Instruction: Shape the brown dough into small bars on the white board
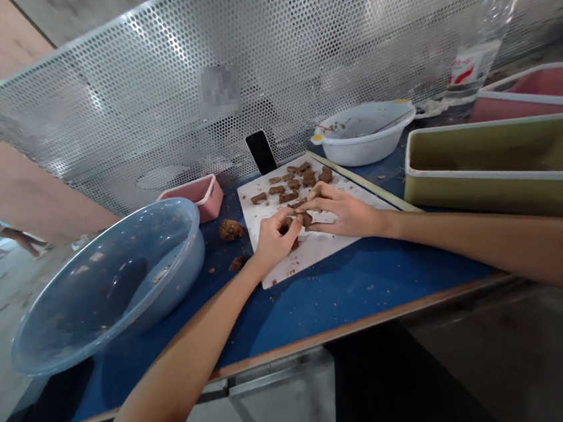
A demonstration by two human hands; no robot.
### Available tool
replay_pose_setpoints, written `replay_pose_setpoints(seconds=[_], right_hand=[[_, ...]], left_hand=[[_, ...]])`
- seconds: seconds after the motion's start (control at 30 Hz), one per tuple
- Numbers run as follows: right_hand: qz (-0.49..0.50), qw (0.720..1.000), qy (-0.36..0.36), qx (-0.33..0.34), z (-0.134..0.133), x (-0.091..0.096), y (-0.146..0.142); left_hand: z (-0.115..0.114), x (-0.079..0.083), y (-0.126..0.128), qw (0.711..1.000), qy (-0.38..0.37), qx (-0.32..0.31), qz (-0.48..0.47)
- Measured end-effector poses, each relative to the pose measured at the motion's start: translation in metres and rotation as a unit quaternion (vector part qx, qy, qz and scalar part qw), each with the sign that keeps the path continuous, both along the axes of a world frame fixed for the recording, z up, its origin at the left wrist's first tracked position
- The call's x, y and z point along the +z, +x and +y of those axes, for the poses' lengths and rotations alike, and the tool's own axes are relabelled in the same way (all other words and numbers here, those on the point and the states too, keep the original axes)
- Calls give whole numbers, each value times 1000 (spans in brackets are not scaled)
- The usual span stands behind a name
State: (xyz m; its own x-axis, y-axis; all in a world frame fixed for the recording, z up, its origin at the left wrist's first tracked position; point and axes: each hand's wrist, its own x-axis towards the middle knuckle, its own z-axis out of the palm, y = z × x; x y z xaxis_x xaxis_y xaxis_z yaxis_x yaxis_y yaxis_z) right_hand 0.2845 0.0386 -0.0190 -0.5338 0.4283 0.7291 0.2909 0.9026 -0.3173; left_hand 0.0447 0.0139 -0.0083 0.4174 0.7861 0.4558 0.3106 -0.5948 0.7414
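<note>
A white cutting board (310, 248) lies on the blue table (321, 301), with several small brown dough pieces (289, 187) at its far end. My left hand (275, 238) rests on the board, fingers curled and pinching a brown dough piece (297, 221). My right hand (344, 210) lies beside it, fingers closed on the same brown piece from the other side. A brown dough lump (232, 229) sits on the table left of the board.
A large clear blue bowl (103, 290) overhangs the table's left edge. A pink tub (197, 196), a dark phone (260, 151), a white bowl (361, 137), an olive tray (500, 161), a pink tray (535, 90) and a plastic bottle (482, 42) stand before a perforated metal screen (197, 79).
</note>
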Motion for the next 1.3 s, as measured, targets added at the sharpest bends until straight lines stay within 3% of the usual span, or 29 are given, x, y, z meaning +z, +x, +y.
replay_pose_setpoints(seconds=[0.57, 1.07, 1.3], right_hand=[[12, 1000, -16, -20, -5, 3, -1], [16, 998, 62, 5, -3, 2, -2], [12, 999, 41, -1, -3, 1, -2]], left_hand=[[-1, 1, 2, 995, 85, 4, 58], [-3, 4, 2, 994, 82, 12, 74], [-3, 3, 2, 995, 78, 11, 58]])
